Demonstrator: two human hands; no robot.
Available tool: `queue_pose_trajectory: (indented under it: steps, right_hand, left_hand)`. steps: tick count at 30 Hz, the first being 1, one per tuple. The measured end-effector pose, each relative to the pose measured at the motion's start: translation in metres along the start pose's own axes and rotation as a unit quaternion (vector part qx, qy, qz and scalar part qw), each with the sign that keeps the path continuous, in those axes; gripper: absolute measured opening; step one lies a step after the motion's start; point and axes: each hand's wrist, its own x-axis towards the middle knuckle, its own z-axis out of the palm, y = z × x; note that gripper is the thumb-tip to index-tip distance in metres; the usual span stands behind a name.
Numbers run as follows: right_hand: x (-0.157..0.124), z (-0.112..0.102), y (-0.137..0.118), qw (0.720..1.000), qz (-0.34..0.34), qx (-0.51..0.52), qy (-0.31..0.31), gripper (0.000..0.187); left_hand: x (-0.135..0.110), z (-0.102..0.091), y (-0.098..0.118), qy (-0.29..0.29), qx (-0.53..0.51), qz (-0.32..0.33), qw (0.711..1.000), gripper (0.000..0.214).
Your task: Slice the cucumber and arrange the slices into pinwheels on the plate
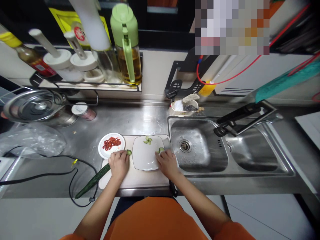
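Observation:
A long green cucumber (93, 181) lies across the left end of a pale cutting board (140, 178), and my left hand (119, 164) is closed over its cut end. A white square plate (145, 154) sits on the board with a few cucumber slices (148, 140) at its far edge. At the plate's right rim, my right hand (167, 163) pinches another cucumber slice (161, 150). A small round white plate (111, 145) with chopped red chilli stands to the left of the square plate.
A double steel sink (200, 150) with a black tap (240, 118) lies right of the board. A black cable (50, 173) runs across the counter on the left, near a clear plastic bag (32, 140) and a steel pot lid (32, 106). Oil and seasoning bottles (126, 46) stand on the back rack.

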Motion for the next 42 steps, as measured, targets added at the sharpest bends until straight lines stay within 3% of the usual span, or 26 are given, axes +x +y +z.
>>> queue_pose_trajectory:
  steps: [7, 12, 18, 42]
  right_hand:
    - [0.026, 0.010, -0.057, 0.994, -0.096, 0.057, -0.008, 0.031]
    - [0.051, 0.016, -0.086, 0.989, -0.116, 0.085, -0.017, 0.029]
    - [0.066, 0.020, -0.097, 0.991, -0.092, 0.095, -0.028, 0.024]
    - [0.088, 0.026, -0.117, 0.992, 0.022, 0.119, -0.042, 0.021]
  left_hand:
    - [-0.005, 0.010, -0.007, 0.001, -0.010, 0.041, 0.999, 0.029]
    - [-0.009, 0.018, -0.013, 0.029, -0.024, 0.055, 0.998, 0.030]
    - [-0.008, 0.018, -0.014, 0.046, -0.039, 0.056, 0.997, 0.027]
    - [0.010, -0.008, 0.000, -0.073, 0.015, -0.018, 0.997, 0.026]
